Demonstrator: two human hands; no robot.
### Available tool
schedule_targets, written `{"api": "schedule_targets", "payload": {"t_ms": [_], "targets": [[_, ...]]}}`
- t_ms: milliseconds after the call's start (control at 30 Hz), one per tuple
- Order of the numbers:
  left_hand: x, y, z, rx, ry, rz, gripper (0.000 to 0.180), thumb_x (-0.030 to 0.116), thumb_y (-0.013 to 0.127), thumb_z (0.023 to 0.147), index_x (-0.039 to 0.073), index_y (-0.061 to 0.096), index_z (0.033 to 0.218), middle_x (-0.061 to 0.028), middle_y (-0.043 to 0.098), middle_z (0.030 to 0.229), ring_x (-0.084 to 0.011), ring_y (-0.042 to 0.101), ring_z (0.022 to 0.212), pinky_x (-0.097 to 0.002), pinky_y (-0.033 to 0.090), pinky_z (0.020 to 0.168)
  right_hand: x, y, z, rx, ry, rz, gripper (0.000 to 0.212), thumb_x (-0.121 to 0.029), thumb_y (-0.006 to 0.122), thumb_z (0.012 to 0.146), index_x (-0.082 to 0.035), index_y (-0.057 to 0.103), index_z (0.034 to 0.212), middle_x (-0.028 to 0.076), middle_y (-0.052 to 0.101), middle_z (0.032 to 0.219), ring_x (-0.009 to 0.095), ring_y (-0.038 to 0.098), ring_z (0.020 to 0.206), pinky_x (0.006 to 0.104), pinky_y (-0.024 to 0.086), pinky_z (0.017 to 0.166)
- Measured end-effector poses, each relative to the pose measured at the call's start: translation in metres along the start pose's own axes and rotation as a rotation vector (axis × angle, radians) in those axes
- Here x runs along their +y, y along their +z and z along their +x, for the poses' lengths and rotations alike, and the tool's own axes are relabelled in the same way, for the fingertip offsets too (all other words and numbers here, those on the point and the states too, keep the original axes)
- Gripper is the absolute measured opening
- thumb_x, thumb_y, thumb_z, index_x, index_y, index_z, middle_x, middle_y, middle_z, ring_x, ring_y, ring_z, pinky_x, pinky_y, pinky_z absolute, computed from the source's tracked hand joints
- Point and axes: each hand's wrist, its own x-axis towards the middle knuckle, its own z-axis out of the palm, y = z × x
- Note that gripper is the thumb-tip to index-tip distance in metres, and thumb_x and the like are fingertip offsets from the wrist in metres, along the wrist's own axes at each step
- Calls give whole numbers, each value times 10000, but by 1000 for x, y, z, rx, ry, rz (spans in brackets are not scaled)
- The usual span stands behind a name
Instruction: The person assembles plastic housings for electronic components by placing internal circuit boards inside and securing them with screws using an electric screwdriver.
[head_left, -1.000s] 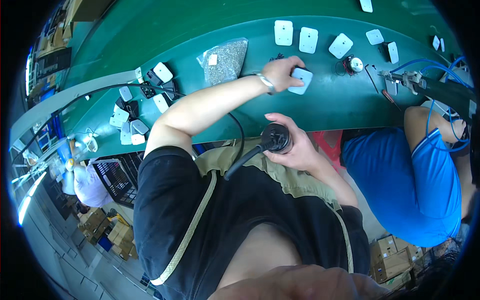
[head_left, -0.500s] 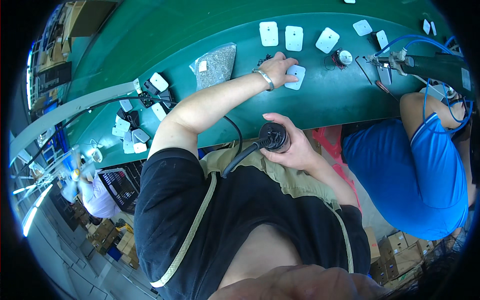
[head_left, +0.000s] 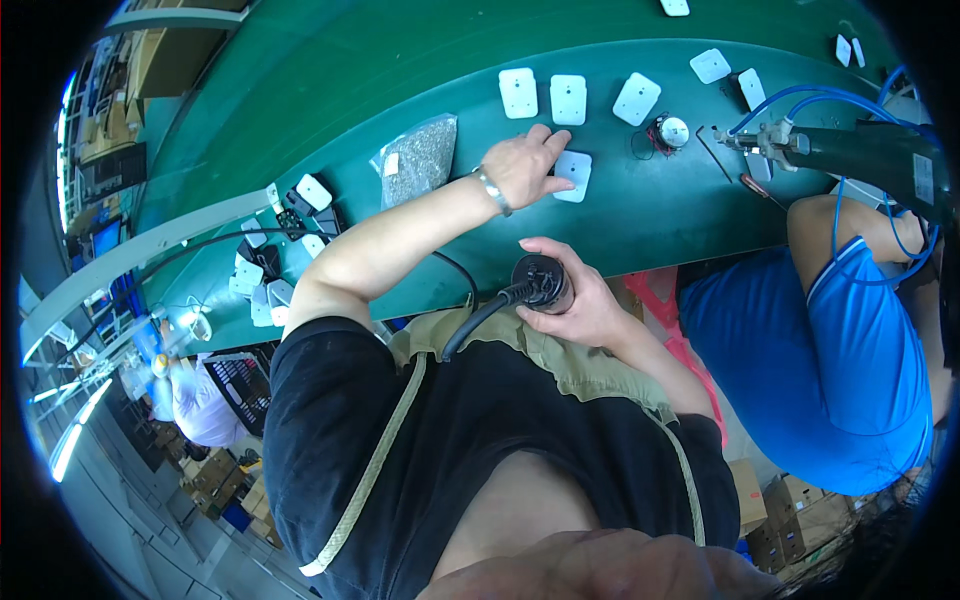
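Left hand has its fingers loosely extended, thumb apart, the thumb's tip over the left edge of a white plate; whether it presses down I cannot tell. That plate lies to the right of the clear bag of small metal pieces: pale, flat-faced, rectangular with rounded corners, marked by small dark holes. Right hand is wrapped around a black cylindrical tool with a thick cable, right of the bag and nearer the body. Similar plates lie right of the bag, farther away.
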Motion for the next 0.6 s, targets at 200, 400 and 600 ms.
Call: {"api": "schedule_targets", "payload": {"t_ms": [200,400,600], "targets": [[-1,-52,112,426,181,-2,473,353,614,721,66,497,1078,-153,527,963,-311,537,870,-375,451,727,-5,-20,2,66,48,-50,645,-104,706,618,-59,386,1176,56,508,962,121,506,866,258,399,798],[-10,-33,262,311,-277,-260,724,449,596,712,34,334,1244,-234,421,1174,-360,448,1060,-376,383,893,8,-38,-10,143,126,123,630,-106,690,642,-32,375,1183,81,526,1024,139,507,949,265,394,837],[-8,-9,319,252,-407,-369,679,372,622,708,68,314,1232,-226,438,1147,-352,468,1042,-379,391,883,18,-60,-27,296,184,211,629,-102,700,646,-15,380,1180,72,503,1034,126,483,947,253,377,849]]}}
